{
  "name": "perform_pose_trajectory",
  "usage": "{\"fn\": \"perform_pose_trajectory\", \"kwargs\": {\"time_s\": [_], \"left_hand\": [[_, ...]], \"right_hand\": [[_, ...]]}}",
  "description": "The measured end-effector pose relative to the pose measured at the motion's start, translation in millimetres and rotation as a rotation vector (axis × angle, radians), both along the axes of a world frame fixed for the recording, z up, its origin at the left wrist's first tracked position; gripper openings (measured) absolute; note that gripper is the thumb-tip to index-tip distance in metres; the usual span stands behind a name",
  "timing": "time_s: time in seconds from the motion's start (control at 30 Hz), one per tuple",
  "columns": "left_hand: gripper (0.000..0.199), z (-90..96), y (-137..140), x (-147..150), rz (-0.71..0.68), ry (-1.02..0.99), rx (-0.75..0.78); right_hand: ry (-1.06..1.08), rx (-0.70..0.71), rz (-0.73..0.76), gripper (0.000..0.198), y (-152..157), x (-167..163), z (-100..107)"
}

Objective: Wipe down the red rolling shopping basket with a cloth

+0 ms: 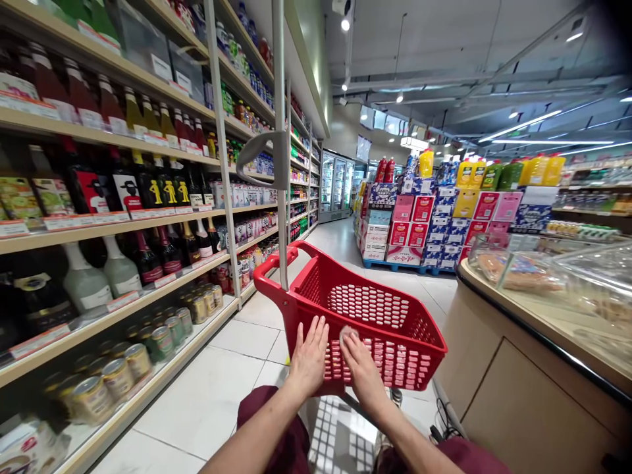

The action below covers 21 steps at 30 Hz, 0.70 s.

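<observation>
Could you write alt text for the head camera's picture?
A person's left hand lies flat against the side of a red shopping cart, where the right hand holds a small pale pad. Bottle shelves stand left, a counter right.

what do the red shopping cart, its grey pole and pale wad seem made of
Red shopping cart: probably glossy moulded plastic, given its sheen and curves.
Grey pole: likely smooth metal, being slim and faintly shiny.
Pale wad: matte, perhaps cloth; too small to tell.

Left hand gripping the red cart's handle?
No, the left hand is flat with fingers extended at the side of the red cart, clear of the handle.
</observation>
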<state>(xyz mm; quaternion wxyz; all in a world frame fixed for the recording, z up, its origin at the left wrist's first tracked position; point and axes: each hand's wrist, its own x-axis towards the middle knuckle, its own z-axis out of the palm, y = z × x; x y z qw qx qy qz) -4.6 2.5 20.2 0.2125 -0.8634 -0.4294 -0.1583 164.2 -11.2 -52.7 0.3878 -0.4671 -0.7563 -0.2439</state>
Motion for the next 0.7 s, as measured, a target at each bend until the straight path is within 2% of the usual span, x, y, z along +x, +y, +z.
{"fn": "perform_pose_trajectory", "kwargs": {"time_s": [0.1,0.23,0.3,0.43,0.5,0.63,0.7], "left_hand": [[0.063,-0.7,1.2,-9.3,0.017,-0.028,0.021],[0.062,1.5,2.8,-20.3,0.030,-0.051,0.041],[0.063,3.5,3.4,-26.4,0.040,-0.059,0.056],[0.067,5.6,5.2,-41.5,0.083,-0.062,0.093],[0.068,5.9,6.1,-48.4,0.107,-0.060,0.090],[0.068,6.5,7.5,-57.5,0.139,-0.082,0.081],[0.068,6.4,8.3,-61.5,0.147,-0.093,0.102]], "right_hand": [[-0.033,-0.014,0.050,0.057,-1.3,-7.5,-6.0],[0.015,0.013,0.099,0.055,6.8,-25.8,25.7],[0.027,0.033,0.091,0.053,12.4,-32.8,33.2],[-0.057,0.020,0.090,0.053,12.0,-40.3,12.2],[-0.079,0.015,0.122,0.054,9.9,-46.0,8.7],[-0.024,0.019,0.139,0.054,16.6,-62.5,33.9],[-0.015,0.022,0.118,0.053,21.7,-67.5,39.1]]}}
